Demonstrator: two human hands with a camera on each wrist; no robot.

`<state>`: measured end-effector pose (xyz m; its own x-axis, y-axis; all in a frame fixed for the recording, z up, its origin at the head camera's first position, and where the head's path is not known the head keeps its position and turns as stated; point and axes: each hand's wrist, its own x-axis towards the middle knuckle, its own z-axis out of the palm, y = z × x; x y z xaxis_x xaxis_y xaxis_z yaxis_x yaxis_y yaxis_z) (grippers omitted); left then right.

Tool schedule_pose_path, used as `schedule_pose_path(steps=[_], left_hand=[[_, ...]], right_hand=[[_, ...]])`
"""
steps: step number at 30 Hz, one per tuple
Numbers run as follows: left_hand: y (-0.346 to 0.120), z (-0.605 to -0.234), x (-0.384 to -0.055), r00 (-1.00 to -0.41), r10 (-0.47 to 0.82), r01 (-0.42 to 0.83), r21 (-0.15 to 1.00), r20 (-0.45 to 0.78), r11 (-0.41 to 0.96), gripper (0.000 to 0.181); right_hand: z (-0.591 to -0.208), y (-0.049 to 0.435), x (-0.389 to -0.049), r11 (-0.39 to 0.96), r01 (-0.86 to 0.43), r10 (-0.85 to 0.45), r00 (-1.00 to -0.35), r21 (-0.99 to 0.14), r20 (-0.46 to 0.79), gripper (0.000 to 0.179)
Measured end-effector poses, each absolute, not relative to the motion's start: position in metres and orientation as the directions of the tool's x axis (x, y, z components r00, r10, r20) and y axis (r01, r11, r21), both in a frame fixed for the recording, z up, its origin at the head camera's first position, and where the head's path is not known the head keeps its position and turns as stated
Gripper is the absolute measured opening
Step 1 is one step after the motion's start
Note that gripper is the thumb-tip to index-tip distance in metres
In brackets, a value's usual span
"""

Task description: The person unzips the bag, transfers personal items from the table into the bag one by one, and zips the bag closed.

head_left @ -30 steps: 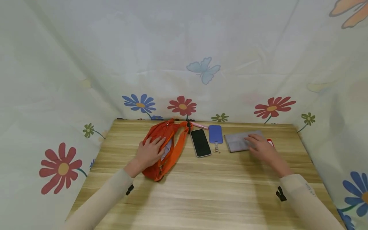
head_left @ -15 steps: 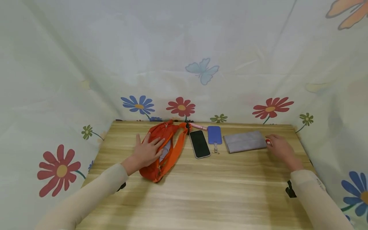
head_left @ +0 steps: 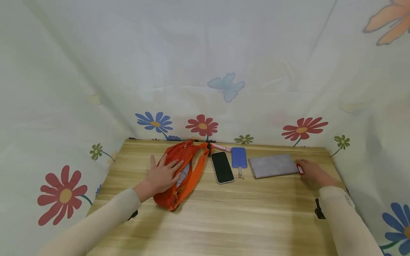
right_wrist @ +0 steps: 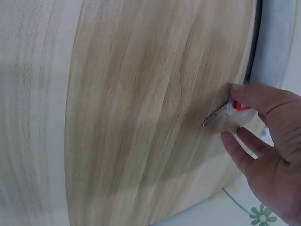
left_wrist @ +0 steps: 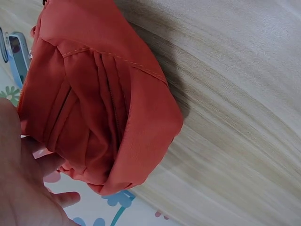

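Note:
With fingers spread, my left hand (head_left: 161,176) rests on an orange-red waist bag (head_left: 166,202) at the left of the table. The bag's zip opening shows some grey lining. In the left wrist view the bag (left_wrist: 150,108) has loose folds, and my fingers touch its edge. On the right, my right hand (head_left: 314,173) pinches a key with a red tag (head_left: 300,169) between thumb and fingers. The right wrist view shows the silver key (right_wrist: 216,115) pointing out from under the thumb, close over the wood. A grey wallet (head_left: 272,166) lies just left of that hand.
Between bag and wallet lie a phone (head_left: 222,168) and a blue card holder (head_left: 239,157) with a metal clip. A pink pen-like stick (head_left: 221,147) is behind them. Flower-printed cloth walls (head_left: 269,106) enclose the wooden table (head_left: 230,220) at the back and sides.
My right hand has moved right from the wallet to the key with the red tag and taken hold of it. My left hand stays on the bag, fingers spread wider.

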<state>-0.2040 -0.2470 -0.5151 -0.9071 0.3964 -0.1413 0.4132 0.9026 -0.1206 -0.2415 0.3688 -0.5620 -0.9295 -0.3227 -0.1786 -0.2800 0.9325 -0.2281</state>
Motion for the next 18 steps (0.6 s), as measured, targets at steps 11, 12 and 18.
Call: schedule_pose_path(steps=[11,12,18], left_hand=[[-0.244,-0.516,-0.2,-0.909,0.384,0.405,-0.127,-0.16,0.905,0.059],[-0.244,-0.516,-0.2,-0.909,0.384,0.405,-0.127,-0.163,0.905,0.059],[-0.246,-0.516,-0.201,-0.915,0.383,0.399,-0.139,-0.131,0.906,0.058]], right_hand=[[-0.551,0.355,-0.233,0.94,-0.271,-0.291,-0.954,-0.207,-0.072,0.021],[-0.551,0.355,-0.233,0.942,-0.255,-0.276,-0.958,-0.217,-0.076,0.019],[-0.552,0.353,-0.233,0.948,-0.167,-0.203,-0.972,-0.271,-0.114,0.02]])
